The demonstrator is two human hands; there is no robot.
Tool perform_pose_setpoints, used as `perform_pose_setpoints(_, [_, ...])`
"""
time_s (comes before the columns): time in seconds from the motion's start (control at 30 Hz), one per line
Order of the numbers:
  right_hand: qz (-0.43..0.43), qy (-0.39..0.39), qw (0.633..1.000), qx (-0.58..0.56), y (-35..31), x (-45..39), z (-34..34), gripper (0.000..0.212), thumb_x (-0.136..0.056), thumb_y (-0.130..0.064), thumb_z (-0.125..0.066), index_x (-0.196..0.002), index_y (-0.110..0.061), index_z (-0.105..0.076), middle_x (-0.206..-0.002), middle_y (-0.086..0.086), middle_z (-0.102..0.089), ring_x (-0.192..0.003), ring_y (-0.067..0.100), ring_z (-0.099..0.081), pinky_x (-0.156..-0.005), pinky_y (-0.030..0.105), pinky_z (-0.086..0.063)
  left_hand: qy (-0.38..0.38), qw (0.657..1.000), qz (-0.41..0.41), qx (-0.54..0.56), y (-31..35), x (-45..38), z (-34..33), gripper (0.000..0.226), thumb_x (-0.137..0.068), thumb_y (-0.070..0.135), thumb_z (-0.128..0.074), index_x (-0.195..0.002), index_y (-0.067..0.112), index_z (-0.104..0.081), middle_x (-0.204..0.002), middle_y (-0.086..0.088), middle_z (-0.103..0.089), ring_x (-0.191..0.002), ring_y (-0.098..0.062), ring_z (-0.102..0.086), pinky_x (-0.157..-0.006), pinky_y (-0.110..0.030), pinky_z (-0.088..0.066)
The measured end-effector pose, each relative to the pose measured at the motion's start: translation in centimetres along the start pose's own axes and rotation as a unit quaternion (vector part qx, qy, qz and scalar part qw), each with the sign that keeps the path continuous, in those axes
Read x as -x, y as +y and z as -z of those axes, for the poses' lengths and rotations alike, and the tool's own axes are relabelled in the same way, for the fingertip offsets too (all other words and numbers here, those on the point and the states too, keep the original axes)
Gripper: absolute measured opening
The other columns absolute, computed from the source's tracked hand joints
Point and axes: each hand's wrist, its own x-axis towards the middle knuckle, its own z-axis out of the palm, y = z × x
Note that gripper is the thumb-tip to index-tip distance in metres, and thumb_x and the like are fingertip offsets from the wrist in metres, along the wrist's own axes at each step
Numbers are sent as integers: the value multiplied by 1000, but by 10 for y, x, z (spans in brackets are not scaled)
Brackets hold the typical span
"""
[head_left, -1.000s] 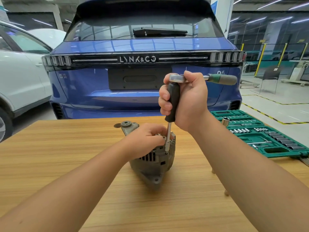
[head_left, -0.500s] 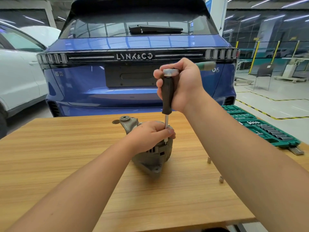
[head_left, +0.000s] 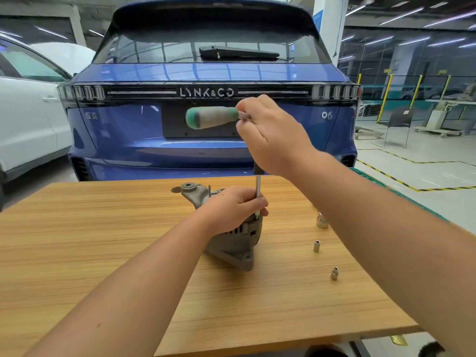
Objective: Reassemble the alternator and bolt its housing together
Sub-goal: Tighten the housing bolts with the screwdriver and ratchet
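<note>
A grey alternator (head_left: pixel 235 243) stands on the wooden table (head_left: pixel 103 240), its mounting ear (head_left: pixel 192 190) pointing away from me. My left hand (head_left: pixel 231 208) grips the top of the housing, fingers beside a thin steel extension shaft (head_left: pixel 257 191) that stands upright on the housing's edge. My right hand (head_left: pixel 273 135) is closed over the tool's black grip and the head of a ratchet. The ratchet's grey-green handle (head_left: pixel 212 117) sticks out to the left. The bolt under the shaft is hidden by my fingers.
Three loose sockets lie right of the alternator: a larger one (head_left: pixel 322 221) and two small ones (head_left: pixel 316 246) (head_left: pixel 334 273). A washer (head_left: pixel 176 189) lies behind the alternator. A blue car (head_left: pixel 211 150) is parked close behind the table, a white car (head_left: pixel 25 124) to the left.
The ratchet handle has swung from pointing right to pointing left, and my right hand has turned with it. My left hand stays on the alternator. The view has shifted so the green socket case is mostly hidden.
</note>
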Motion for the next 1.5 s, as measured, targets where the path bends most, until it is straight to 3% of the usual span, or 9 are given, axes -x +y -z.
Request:
perform_pose_setpoints(0.2, [87,-146,969,180,-4,-22,28,71,-91,-65,-13,-141,-26,-44,-124,1,-56,-112,27,-55,-84,42,-43,2,1000,0,6,1,2,-1,20,-107,47,-49,-99,42,-66,-96,30,-73,-97,2,-65,-74,-25,-48])
perform_pose_setpoints(0.43, [94,-219,939,249,-7,-47,43,53,-105,-57,-29,-79,-17,-53,-71,0,-54,-66,21,-50,-57,35,-32,7,1000,-3,-16,2,2,-4,25,-107,50,-45,-99,41,-67,-97,27,-73,-95,3,-63,-71,-23,-44])
perform_pose_setpoints(0.57, [-136,-270,952,-54,-16,-53,43,35,-102,-40,-53,-89,-10,-65,-70,2,-75,-63,15,-73,-52,23,-49,1,1000,-6,-18,0,3,-2,27,-106,51,-46,-99,41,-69,-100,29,-73,-96,2,-64,-80,-26,-51])
perform_pose_setpoints(0.77, [-405,-83,753,-512,-20,-39,11,16,-104,-20,-42,-109,-12,-55,-79,3,-78,-68,18,-75,-79,41,-52,7,1000,2,-14,-1,2,-3,24,-107,49,-46,-97,44,-67,-96,33,-72,-97,7,-62,-75,-21,-44])
perform_pose_setpoints(0.9, [-370,94,658,-649,-9,-21,-10,12,-102,-23,-57,-101,-14,-64,-86,2,-72,-71,15,-66,-74,33,-49,8,1000,1,-27,1,1,-3,22,-107,48,-45,-98,43,-65,-93,29,-72,-96,6,-62,-71,-19,-45])
perform_pose_setpoints(1.0, [-200,143,780,-575,-7,-3,-18,9,-102,-15,-58,-94,-19,-58,-94,1,-70,-81,12,-66,-79,33,-51,8,1000,4,-24,1,3,-3,22,-107,49,-44,-99,43,-64,-96,27,-72,-95,5,-62,-70,-21,-47])
perform_pose_setpoints(1.1, [35,174,968,-178,1,9,-24,18,-102,-6,-54,-112,-7,-69,-106,2,-68,-99,18,-63,-85,32,-51,10,999,0,-40,2,4,-3,25,-107,50,-43,-98,42,-65,-95,27,-73,-91,3,-65,-67,-21,-48])
perform_pose_setpoints(1.37, [81,-2,993,88,3,-2,-2,60,-101,-47,-24,-140,-16,-57,-118,4,-62,-109,27,-52,-90,39,-41,14,998,0,-61,2,2,-4,27,-107,52,-42,-94,43,-64,-91,35,-70,-80,10,-62,-54,-12,-43])
perform_pose_setpoints(1.5, [102,-52,986,125,-2,-12,11,47,-109,-42,-26,-107,-19,-67,-90,-4,-54,-88,18,-48,-77,35,-40,11,999,6,-53,2,3,-5,26,-107,50,-43,-95,43,-64,-92,30,-72,-90,4,-65,-68,-22,-49])
